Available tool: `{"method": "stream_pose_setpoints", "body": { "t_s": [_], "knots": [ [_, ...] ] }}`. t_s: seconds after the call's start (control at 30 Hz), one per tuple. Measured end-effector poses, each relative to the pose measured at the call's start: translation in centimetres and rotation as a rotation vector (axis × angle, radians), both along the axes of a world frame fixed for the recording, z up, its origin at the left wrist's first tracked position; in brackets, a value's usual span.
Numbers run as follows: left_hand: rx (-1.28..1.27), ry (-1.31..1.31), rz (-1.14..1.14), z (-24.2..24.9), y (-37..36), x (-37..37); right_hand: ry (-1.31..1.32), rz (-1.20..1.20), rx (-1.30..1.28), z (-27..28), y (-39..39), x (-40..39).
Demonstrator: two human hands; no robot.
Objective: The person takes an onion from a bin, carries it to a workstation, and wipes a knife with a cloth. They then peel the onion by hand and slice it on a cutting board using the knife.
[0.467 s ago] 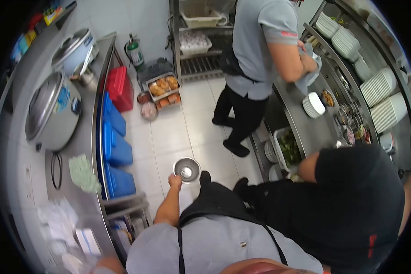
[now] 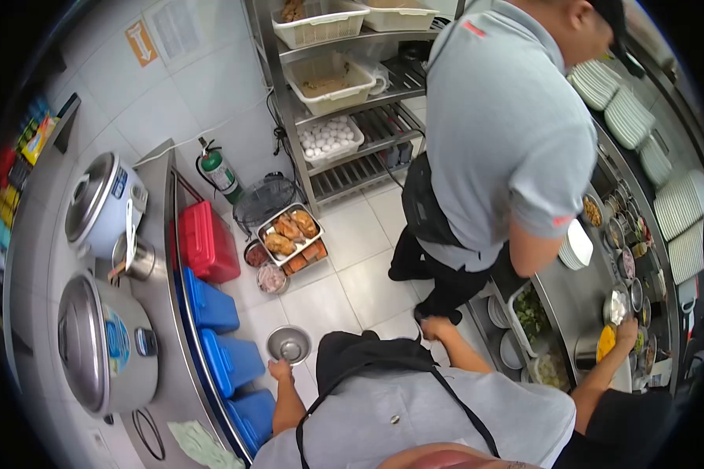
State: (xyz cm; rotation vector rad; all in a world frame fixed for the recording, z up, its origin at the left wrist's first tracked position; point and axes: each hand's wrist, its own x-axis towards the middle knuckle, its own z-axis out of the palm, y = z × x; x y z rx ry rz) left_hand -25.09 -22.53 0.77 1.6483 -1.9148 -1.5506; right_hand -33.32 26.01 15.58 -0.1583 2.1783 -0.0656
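My left hand (image 2: 280, 369) grips the rim of a round metal bowl (image 2: 289, 345), held low above the tiled floor. The bowl's inside shows bare shiny metal with a bright spot at the bottom. On the other side of my black apron (image 2: 379, 352), my right hand (image 2: 436, 327) hangs low with nothing visible in it, its fingers loosely apart. In this view it overlaps a co-worker's dark shoe (image 2: 455, 316).
A co-worker in grey (image 2: 508, 141) stands ahead at the right counter. Another person's hand (image 2: 626, 334) reaches over pans there. Ahead on the left sit a tray of cooked chicken (image 2: 289, 232) and blue bins (image 2: 231, 359). Rice cookers (image 2: 105, 344) line the left counter; a rack (image 2: 328, 117) stands behind.
My view has shifted toward the shelves and left counter. My left hand still holds the bowl. My right hand has come into view, and the co-worker in grey appears closer.
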Motion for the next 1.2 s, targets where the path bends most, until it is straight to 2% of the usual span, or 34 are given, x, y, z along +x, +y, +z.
{"method": "stream_pose_setpoints", "body": {
  "t_s": [0.03, 0.13, 0.17, 0.23, 0.33, 0.5, 0.6, 0.67, 0.73, 0.77, 0.8, 0.83, 0.87, 0.97, 1.03, 1.07, 1.13, 1.17, 1.2],
  "knots": [
    [0.055, 0.004, 0.097, 0.8, -1.3, -0.8, 0.157, 0.06, -0.012, 1.9, -2.3, -4.0],
    [0.304, -0.014, 0.18, -2.6, -6.2, -2.4, 0.23, 0.117, -0.106, 13.1, -10.8, -17.2],
    [0.392, -0.055, 0.227, -2.5, -7.0, -3.3, 0.252, 0.136, -0.133, 15.2, -13.2, -21.0],
    [0.397, -0.072, 0.232, -3.1, -7.6, -5.1, 0.402, 0.176, -0.284, 16.7, -16.6, -28.6],
    [0.225, -0.088, 0.125, -2.9, -9.1, -9.8, 0.654, 0.1, -0.556, 21.9, -19.6, -38.2],
    [-0.212, -0.102, -0.185, -1.1, -11.4, -19.7, 1.082, -0.049, -0.866, 32.1, -17.5, -49.7],
    [-0.531, -0.024, -0.37, 0.7, -13.5, -25.5, 1.371, -0.156, -0.859, 37.2, -13.4, -55.3],
    [-0.832, 0.066, -0.502, 2.4, -14.2, -29.0, 1.534, -0.217, -0.833, 40.1, -10.5, -59.4],
    [-1.06, 0.157, -0.58, 3.5, -14.1, -32.0, 1.69, -0.266, -0.725, 42.1, -6.9, -63.8],
    [-0.745, 0.167, -0.469, 1.6, -15.5, -34.0, 1.763, -0.271, -0.638, 43.2, -5.0, -66.2],
    [-0.426, 0.194, -0.289, -0.5, -16.9, -35.8, 1.769, -0.276, -0.561, 44.9, -3.4, -68.3],
    [-0.174, 0.204, -0.081, -0.4, -17.0, -38.2, 1.771, -0.288, -0.491, 46.1, -1.9, -70.5],
    [-0.113, 0.118, -0.027, -0.5, -16.4, -39.8, 1.775, -0.299, -0.494, 46.9, 0.1, -73.5],
    [-0.126, -0.032, -0.084, 0.6, -13.0, -44.9, 1.652, -0.206, -0.41, 48.8, 4.9, -81.0],
    [-0.133, -0.08, -0.14, 1.5, -10.0, -48.2, 0.944, 0.03, -0.402, 49.5, 6.3, -85.1],
    [-0.129, -0.1, -0.164, 1.9, -9.0, -49.9, 0.944, 0.017, -0.409, 48.8, 6.6, -87.0],
    [-0.135, -0.14, -0.213, 2.7, -7.5, -52.3, 0.619, 0.129, -0.376, 46.2, 6.9, -90.2],
    [-0.137, -0.158, -0.238, 3.0, -6.9, -53.5, 0.613, 0.115, -0.388, 45.8, 7.8, -90.9],
    [-0.138, -0.169, -0.258, 3.2, -6.3, -54.6, 0.812, 0.276, -0.278, 45.8, 9.1, -91.3]
  ]
}}
